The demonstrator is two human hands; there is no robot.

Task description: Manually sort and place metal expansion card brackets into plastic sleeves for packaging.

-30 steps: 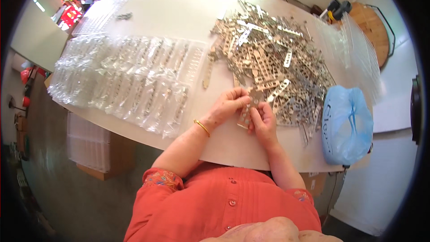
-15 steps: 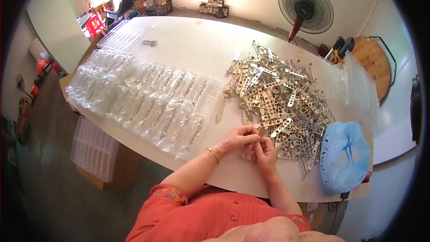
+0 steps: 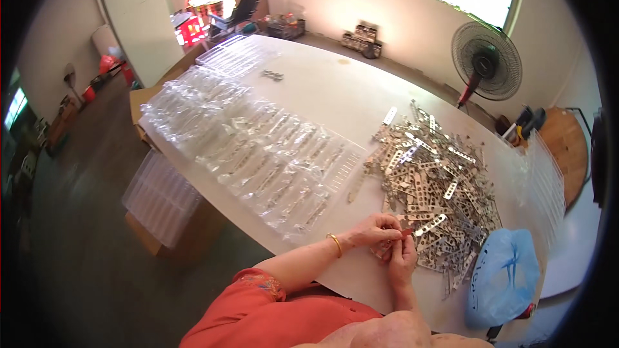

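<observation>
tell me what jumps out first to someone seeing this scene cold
The big heap of perforated metal strips on the right half of the white table catches the eye first. At its near edge the left hand and right hand meet, fingering one strip. To the left lie rows of clear plastic bags, and a blue bag sits at the right.
</observation>
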